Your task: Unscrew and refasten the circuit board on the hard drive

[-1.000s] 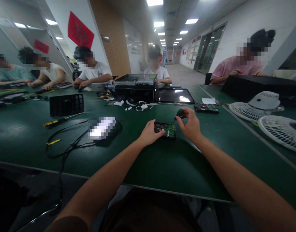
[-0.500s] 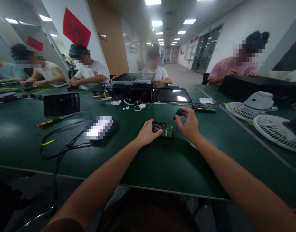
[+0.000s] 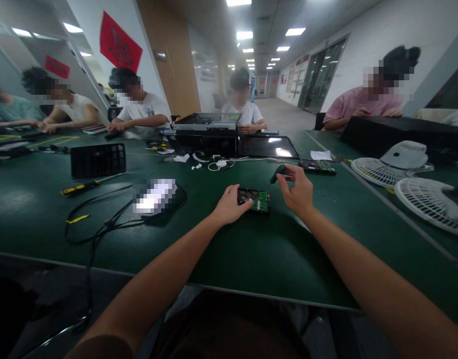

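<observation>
A hard drive (image 3: 263, 204) lies on the green table with its green circuit board facing up. My left hand (image 3: 230, 204) grips its left side, the thumb laid over the top and the fingers along the far edge. In my right hand (image 3: 298, 187) is a screwdriver (image 3: 278, 174) with a dark green handle, pinched between thumb and fingers. The tool slants, its thin shaft pointing down at the board's right far part. Whether the tip sits in a screw is too small to tell.
Left of my hands lie a lit phone-like screen (image 3: 154, 196), black cables (image 3: 101, 227) and a yellow-black screwdriver (image 3: 79, 188). Beyond stand an opened black case (image 3: 202, 142) and a flat panel (image 3: 268, 147). A second drive (image 3: 318, 167) and white fan parts (image 3: 430, 199) are rightward. Several people sit around.
My right hand has opened its fingers slightly around the screwdriver handle and shifted a little right. The left hand and hard drive hold still; the whole view has shifted slightly.
</observation>
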The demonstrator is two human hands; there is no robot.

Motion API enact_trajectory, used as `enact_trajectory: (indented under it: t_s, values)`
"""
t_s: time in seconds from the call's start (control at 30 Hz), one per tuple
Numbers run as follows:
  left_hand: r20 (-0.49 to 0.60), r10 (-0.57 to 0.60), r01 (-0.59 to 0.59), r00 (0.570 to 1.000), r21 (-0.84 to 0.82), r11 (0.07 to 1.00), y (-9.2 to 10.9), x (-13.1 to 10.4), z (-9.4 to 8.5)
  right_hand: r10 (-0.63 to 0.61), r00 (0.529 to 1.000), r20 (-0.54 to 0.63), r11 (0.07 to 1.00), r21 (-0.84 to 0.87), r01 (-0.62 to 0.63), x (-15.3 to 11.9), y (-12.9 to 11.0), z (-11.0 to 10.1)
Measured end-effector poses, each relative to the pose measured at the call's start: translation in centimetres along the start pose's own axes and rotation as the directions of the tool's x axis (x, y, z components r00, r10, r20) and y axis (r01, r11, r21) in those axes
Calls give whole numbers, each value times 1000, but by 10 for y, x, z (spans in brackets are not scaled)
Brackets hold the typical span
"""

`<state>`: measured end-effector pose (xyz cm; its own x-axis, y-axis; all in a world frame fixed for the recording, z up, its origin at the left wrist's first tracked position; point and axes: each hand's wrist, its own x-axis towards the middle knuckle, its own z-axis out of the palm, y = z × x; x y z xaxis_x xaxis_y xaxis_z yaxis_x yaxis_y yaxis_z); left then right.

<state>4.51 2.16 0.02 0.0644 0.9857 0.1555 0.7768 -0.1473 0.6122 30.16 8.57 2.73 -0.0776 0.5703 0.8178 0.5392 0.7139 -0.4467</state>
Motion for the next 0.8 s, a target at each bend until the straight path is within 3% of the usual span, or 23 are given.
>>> enact_trajectory:
  t_s: [0.27, 0.43, 0.6, 0.8]
  values:
    - [-10, 14, -14, 1000, 10, 1000, 2, 0, 0, 12, 1000, 13, 998, -60, -12, 14, -21, -10]
    - [-2, 11, -11, 1000, -2, 1000, 7, -2, -2, 68, 983, 169, 997, -49, -60, 42, -21, -14]
    - [-24, -25, 25, 999, -9, 1000, 9, -4, -2, 50, 884, 464, 997, -69, -20, 81, -14, -20]
    - [-31, -37, 36, 999, -27, 999, 10, -5, -2, 43, 791, 611, 997, -80, 8, 113, -12, -32]
